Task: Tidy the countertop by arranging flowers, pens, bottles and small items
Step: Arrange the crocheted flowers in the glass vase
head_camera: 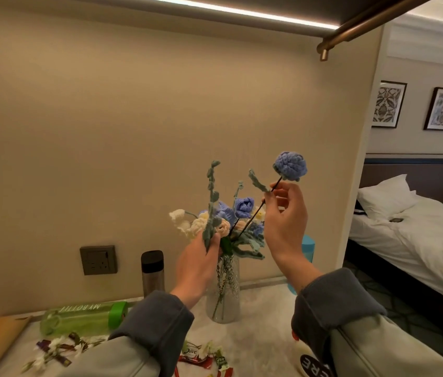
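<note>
Wrappers (195, 357) litter the countertop (258, 330) at bottom centre, a green bottle (84, 318) lower left. Mid-frame my left hand (198, 259) grips a green sprig (210, 202) by the glass vase (223, 289); my right hand (285, 221) pinches a blue flower (290, 165) above it. A bed (418, 235) lies far right.

A dark wall socket (98, 260) sits low on the wall. Off right, a bed (418, 240) with a white pillow (386, 195), two framed pictures (388, 104) above.

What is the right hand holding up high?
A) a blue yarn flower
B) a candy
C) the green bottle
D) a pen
A: the right hand pinches the thin stem of the blue yarn flower, its head raised above the vase.
</note>
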Available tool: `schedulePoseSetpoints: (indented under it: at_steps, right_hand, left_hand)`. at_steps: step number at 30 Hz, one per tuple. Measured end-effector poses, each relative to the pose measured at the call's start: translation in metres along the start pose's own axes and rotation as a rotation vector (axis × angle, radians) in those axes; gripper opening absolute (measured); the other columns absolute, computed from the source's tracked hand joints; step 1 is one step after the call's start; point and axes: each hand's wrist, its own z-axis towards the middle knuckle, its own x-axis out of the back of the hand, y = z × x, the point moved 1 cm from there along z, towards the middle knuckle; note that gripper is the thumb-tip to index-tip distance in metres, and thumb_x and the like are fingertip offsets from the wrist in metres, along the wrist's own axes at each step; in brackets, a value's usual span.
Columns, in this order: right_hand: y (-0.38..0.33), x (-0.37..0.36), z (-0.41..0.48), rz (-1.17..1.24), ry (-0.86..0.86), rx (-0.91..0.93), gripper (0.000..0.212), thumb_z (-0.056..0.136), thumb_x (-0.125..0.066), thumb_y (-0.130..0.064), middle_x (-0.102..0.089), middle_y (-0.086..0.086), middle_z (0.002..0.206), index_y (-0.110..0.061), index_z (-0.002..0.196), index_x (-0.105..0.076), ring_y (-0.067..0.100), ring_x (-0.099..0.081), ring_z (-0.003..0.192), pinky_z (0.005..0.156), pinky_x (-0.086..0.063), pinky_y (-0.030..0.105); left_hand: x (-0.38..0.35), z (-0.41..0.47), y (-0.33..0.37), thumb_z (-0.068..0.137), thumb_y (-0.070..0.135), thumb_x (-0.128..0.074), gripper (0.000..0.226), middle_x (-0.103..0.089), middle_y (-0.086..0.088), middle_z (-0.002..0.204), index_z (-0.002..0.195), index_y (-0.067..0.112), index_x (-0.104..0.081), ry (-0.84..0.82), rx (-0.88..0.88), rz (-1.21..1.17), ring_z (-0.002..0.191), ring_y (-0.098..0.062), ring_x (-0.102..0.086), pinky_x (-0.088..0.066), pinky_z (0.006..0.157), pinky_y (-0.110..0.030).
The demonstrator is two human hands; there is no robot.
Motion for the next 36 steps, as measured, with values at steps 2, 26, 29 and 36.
schedulePoseSetpoints:
  at_steps: [2,26,29,36]
  right_hand:
    - [0.000,-0.003,0.001,0.003,0.005,0.024,0.009,0.094,-0.062,-0.012,-0.060,-0.016,0.084,-0.018,0.096,-0.055,0.003,-0.060,0.076,0.069,-0.050,0.019]
    - [0.013,-0.039,0.019,-0.235,-0.241,0.120,0.010,0.095,-0.055,-0.014,-0.068,-0.001,0.088,-0.016,0.104,-0.060,0.015,-0.063,0.074,0.062,-0.050,0.030]
    - [0.008,-0.040,0.019,-0.197,-0.185,0.155,0.008,0.096,-0.055,-0.013,-0.068,0.000,0.092,-0.014,0.103,-0.059,0.015,-0.063,0.076,0.062,-0.052,0.032]
    - [0.009,-0.045,0.015,-0.206,-0.188,0.189,0.010,0.095,-0.056,-0.012,-0.068,0.000,0.093,-0.013,0.104,-0.060,0.014,-0.063,0.075,0.062,-0.054,0.037]
  left_hand:
    - [-0.002,0.000,-0.001,0.095,0.061,-0.032,0.029,-0.067,0.014,0.087,0.090,0.040,-0.052,0.011,0.006,-0.034,0.079,-0.006,-0.062,-0.050,0.066,-0.031]
    - [0.002,0.016,-0.007,0.089,0.067,-0.030,0.052,-0.066,0.011,0.093,0.115,0.032,-0.056,0.066,-0.017,-0.070,0.081,-0.011,-0.061,-0.052,0.071,-0.036]
    - [0.002,0.017,-0.008,0.087,0.069,-0.028,0.049,-0.064,0.014,0.085,0.107,0.034,-0.056,0.083,-0.017,-0.061,0.074,-0.001,-0.057,-0.049,0.065,-0.030]
    - [0.001,0.018,-0.009,0.092,0.065,-0.031,0.046,-0.062,0.018,0.085,0.111,0.033,-0.057,0.091,-0.027,-0.059,0.076,0.002,-0.057,-0.045,0.060,-0.027]
